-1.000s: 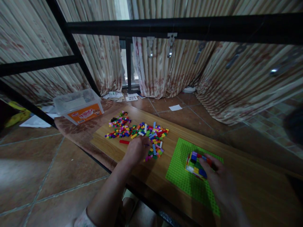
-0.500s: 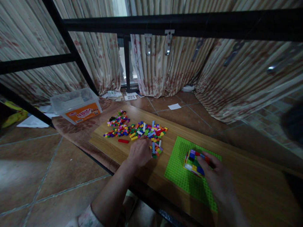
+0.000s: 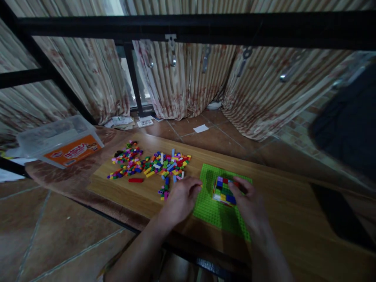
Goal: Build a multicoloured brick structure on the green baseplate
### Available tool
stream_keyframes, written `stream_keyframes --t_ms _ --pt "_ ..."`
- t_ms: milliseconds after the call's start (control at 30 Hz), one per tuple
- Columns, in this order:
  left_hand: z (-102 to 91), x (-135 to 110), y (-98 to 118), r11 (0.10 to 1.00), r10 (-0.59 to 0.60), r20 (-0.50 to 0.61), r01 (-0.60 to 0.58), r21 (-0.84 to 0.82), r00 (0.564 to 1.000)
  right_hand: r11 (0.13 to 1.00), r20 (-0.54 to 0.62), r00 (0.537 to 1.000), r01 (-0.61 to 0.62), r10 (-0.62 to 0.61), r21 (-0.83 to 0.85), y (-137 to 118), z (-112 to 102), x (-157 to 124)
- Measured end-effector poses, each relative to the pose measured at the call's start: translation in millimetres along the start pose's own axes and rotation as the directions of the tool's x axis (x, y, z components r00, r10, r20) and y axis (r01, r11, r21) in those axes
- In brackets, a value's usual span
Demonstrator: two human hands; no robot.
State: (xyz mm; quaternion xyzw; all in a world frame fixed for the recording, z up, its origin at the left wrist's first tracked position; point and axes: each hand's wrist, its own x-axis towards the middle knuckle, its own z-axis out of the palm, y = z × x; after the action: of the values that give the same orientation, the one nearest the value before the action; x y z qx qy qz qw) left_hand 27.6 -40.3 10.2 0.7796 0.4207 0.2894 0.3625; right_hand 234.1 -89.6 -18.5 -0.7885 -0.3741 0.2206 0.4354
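Observation:
My left hand [image 3: 182, 197] is closed in a pinch over the left edge of the green baseplate [image 3: 205, 213]. A small orange-yellow toy brick [image 3: 201, 185] just shows at its fingertips. On the baseplate stands a low block built of toy bricks [image 3: 225, 192], with blue, red, green, yellow and white pieces showing. My right hand [image 3: 248, 199] grips this block from its right side, thumb near the top and fingers behind, so that side is partly hidden. Left of the baseplate lies a spread pile of loose toy bricks [image 3: 169, 163], a few of them close to my left wrist.
A long red brick [image 3: 135, 180] lies apart on the wooden board [image 3: 114, 192]. Beyond its left end stands a clear plastic box [image 3: 73, 147] with an orange label. A dark flat object [image 3: 340, 213] lies on the right. A black rail [image 3: 188, 29] crosses in front of striped curtains.
My left hand has moved right from the brick pile to the baseplate, with a small brick in its fingertips. My right hand still holds the brick block. The camera view has turned right.

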Motion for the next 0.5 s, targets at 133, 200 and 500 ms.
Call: stream_keyframes --t_ms 133,200,500 --pt "27.2 4.0 10.2 0.996 -0.003 0.039 0.007 -0.091 0.999 0.999 0.001 1.0 0.028 -0.028 0.016 0.2 -0.2 -0.8" --pt "33.9 7.6 11.5 0.994 -0.009 0.036 0.013 -0.112 0.999 0.999 0.012 0.999 0.035 -0.035 0.035 0.7 -0.7 -1.7" --pt "39.3 20.2 16.0 0.997 -0.033 0.054 0.037 -0.073 0.998 0.994 0.027 0.999 0.028 -0.031 0.103 2.5 -2.3 -3.2"
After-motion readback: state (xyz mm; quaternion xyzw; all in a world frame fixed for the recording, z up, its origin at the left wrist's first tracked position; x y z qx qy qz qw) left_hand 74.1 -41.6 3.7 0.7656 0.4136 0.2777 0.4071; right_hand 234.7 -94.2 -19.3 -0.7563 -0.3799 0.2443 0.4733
